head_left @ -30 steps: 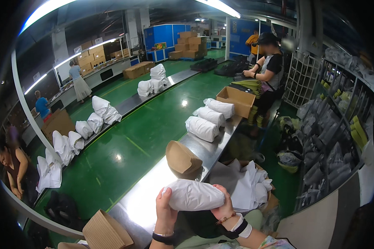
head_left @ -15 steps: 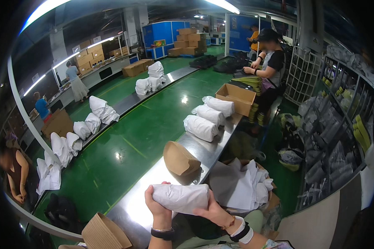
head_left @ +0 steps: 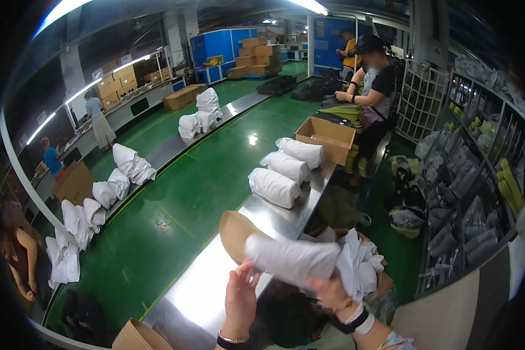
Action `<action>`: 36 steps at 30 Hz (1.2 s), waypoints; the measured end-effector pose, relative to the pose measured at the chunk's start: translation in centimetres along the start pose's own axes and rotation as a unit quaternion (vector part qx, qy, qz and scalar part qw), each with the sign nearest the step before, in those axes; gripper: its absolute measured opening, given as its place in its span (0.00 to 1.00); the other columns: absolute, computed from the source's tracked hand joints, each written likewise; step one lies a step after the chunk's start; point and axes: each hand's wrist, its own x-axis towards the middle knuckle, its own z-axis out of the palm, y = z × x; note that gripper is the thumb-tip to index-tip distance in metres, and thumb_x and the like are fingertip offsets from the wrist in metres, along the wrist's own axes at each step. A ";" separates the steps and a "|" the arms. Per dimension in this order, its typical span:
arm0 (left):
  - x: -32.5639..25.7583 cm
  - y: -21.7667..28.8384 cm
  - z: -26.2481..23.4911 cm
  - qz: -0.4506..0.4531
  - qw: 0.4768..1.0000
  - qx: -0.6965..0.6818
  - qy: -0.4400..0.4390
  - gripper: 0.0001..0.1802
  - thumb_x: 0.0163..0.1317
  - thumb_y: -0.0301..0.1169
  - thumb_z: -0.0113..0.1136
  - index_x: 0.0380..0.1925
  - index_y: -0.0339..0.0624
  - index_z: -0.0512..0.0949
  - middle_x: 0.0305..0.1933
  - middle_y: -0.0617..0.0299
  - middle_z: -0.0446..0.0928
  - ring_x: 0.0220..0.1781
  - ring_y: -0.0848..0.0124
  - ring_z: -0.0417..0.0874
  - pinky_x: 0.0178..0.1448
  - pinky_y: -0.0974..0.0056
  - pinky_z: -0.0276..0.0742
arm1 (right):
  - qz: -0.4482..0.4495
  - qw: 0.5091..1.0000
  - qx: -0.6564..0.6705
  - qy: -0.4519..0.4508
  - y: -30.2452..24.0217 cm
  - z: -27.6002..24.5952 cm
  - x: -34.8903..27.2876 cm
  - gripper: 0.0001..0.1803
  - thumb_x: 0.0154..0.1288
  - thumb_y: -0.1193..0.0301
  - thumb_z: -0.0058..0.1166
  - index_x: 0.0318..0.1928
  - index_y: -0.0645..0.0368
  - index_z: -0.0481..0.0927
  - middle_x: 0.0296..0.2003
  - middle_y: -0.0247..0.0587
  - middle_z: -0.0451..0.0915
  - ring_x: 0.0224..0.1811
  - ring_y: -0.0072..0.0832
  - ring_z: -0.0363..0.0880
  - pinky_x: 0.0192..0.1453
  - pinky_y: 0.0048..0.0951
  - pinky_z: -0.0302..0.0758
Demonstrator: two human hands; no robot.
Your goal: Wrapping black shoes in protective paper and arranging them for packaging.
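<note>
I am watching both hands working a white bundle [head_left: 291, 259] in the air above the near end of the steel worktop [head_left: 216, 291]. The right hand [head_left: 331, 291] is gripping the bundle from below, fingers clamped on its lower right edge, with a band at the wrist. The left hand [head_left: 240, 300] is reaching up beside the bundle's left end with its fingers spread apart; its fingertips are lying just at the wrap, though I cannot tell whether they are truly touching. The bundle is lying roughly level, tilting slightly down to the right.

Just behind the bundle a brown paper piece [head_left: 234, 231] is resting on the worktop. To the right a carton [head_left: 361, 268] stuffed with white wraps is standing just beside the worktop. Farther along, three wrapped bundles [head_left: 274, 186] are lying in a row, and beyond them an open cardboard box [head_left: 326, 139] is sitting. A person in a dark shirt [head_left: 376, 87] is working past that box. Across the green floor [head_left: 175, 204], more white bundles [head_left: 128, 166] are lying along a second line.
</note>
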 end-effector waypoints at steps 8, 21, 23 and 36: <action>2.0 -0.9 -1.4 0.162 0.925 0.313 0.142 0.08 0.56 0.19 0.53 0.36 0.31 0.71 0.55 0.48 0.65 0.54 0.65 0.71 0.56 0.64 0.70 | -0.290 0.917 -0.251 0.113 -2.7 -6.1 23.9 0.39 0.43 0.69 0.69 0.54 0.65 0.62 0.49 0.43 0.69 0.53 0.31 0.67 0.59 0.32 0.63; 3.2 -1.3 -3.4 0.142 0.894 0.370 0.208 0.11 0.56 0.20 0.53 0.41 0.32 0.72 0.51 0.54 0.70 0.40 0.75 0.74 0.45 0.71 0.70 | -0.108 0.816 -0.522 0.224 11.4 -9.5 32.7 0.49 0.37 0.52 0.69 0.57 0.60 0.58 0.49 0.59 0.71 0.54 0.57 0.67 0.58 0.46 0.63; 4.0 -1.0 -3.0 0.112 0.898 0.372 0.209 0.12 0.56 0.21 0.54 0.41 0.32 0.71 0.52 0.53 0.68 0.45 0.70 0.74 0.48 0.68 0.72 | -0.118 0.792 -0.557 0.220 10.5 -10.2 33.6 0.51 0.36 0.52 0.69 0.58 0.61 0.56 0.52 0.60 0.68 0.57 0.56 0.65 0.60 0.46 0.62; 14.6 -2.5 -2.0 0.006 0.905 0.400 0.146 0.13 0.63 0.34 0.53 0.36 0.32 0.74 0.30 0.60 0.74 0.31 0.74 0.76 0.30 0.71 0.73 | -0.263 0.804 -0.520 -0.118 4.4 0.2 17.6 0.20 0.57 0.72 0.52 0.50 0.66 0.70 0.46 0.53 0.73 0.53 0.43 0.70 0.60 0.36 0.65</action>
